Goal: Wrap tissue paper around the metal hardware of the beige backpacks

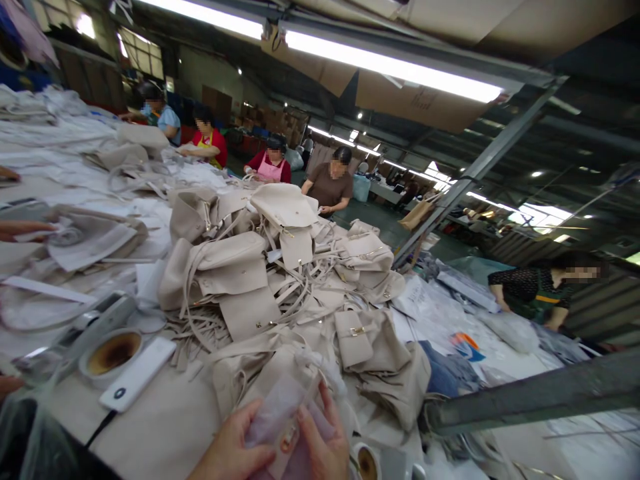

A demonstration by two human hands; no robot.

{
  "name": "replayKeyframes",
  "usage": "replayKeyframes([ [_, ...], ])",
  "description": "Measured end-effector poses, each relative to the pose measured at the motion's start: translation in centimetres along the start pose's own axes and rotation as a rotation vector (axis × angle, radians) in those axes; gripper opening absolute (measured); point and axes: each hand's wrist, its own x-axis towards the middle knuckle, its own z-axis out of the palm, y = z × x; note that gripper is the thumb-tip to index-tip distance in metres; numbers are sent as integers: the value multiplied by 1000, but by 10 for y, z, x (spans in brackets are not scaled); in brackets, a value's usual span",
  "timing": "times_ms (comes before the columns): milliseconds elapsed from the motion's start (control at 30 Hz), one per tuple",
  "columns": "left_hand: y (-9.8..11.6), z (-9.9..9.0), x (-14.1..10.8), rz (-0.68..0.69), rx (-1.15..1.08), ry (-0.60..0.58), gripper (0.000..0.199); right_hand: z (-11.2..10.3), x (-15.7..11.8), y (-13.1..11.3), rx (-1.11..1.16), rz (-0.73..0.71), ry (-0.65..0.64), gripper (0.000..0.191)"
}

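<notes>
At the bottom of the view, my left hand (234, 443) grips a small beige handbag (274, 368) by its near side. My right hand (324, 433) closes on the opposite side, thumb beside a shiny metal clasp (289, 440). Thin translucent wrapping (273, 410) lies over the bag between my hands, partly bunched at its upper right. Right behind it rises a large heap of similar beige bags (240, 267) with loose straps and gold-coloured fittings. Part of the held bag is hidden by my fingers and the wrapping.
Left of my hands lie a white corded device (137, 375) and a tape roll (111, 353). A slanted metal post (480, 160) and a beam (540, 393) stand to the right. Several people work around the table; another person's hand (25, 230) reaches in at left.
</notes>
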Motion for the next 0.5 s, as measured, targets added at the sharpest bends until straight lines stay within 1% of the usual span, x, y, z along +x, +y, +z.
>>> replayKeyframes([
  [33,3,-1,-2,-11,-17,-32,45,1,1,-1,-5,-5,-4,107],
  [67,6,-3,-4,-23,-66,-89,45,1,2,-3,-7,-3,-6,105],
  [133,12,-11,-4,-72,-229,-220,43,3,2,-8,-2,10,-8,104],
  [167,13,-15,-3,-116,-318,-262,43,4,2,-10,1,18,-8,104],
  [200,15,-20,0,-171,-388,-266,44,5,1,-12,7,26,-5,104],
  [233,16,-23,3,-218,-432,-229,45,5,0,-13,15,33,-1,105],
  [300,17,-24,10,-271,-408,-159,36,5,-1,-15,27,50,3,106],
  [333,18,-21,13,-276,-352,-159,30,5,-2,-16,25,53,3,105],
  [400,20,-11,18,-286,-212,-207,22,4,-1,-17,4,44,-1,100],
  [467,21,0,22,-319,-126,-251,24,1,1,-18,-41,44,-20,94],
  [500,21,4,24,-331,-113,-247,26,0,3,-19,-68,48,-35,91],
])
